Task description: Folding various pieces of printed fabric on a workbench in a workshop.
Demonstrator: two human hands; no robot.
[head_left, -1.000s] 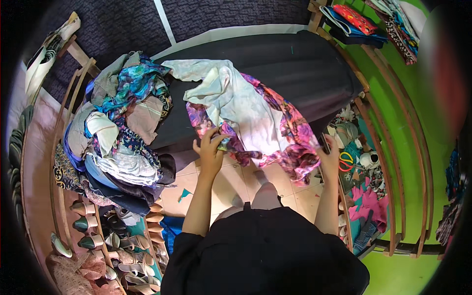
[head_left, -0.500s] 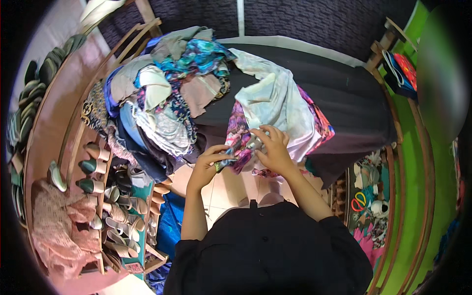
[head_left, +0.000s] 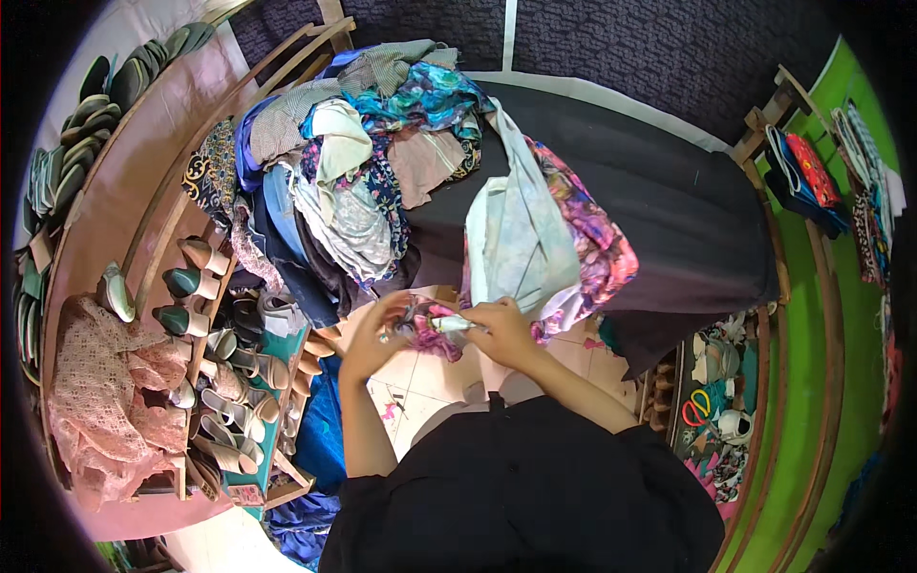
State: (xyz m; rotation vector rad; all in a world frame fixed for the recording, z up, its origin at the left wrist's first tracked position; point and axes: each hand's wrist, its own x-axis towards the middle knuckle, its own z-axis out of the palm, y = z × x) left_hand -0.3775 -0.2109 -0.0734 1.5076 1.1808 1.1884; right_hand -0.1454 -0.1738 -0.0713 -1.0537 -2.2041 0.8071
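A printed cloth [head_left: 586,229], pink and purple on one side and pale blue-white on the other, lies over the near edge of the black-covered table. Its gathered pink end [head_left: 435,334] is stretched between my hands in front of my body. My left hand [head_left: 371,342] is closed on the left part of this end, its fingertips partly hidden in the folds. From the right, my right hand [head_left: 499,330] pinches a small, pale, narrow object [head_left: 451,324] against the cloth. What kind of object it is cannot be made out.
A heap of mixed clothes [head_left: 353,181] covers the table's left part. The black table cover [head_left: 669,210] runs to the right. Wooden racks with shoes [head_left: 239,411] stand at left. A lower right shelf holds scraps and scissors [head_left: 697,408]. Folded cloths [head_left: 812,177] sit at far right.
Both hands have come lower and nearer my body, drawing the cloth's pink end down. The pale side has folded over, showing more pink print at right. The view has shifted a little.
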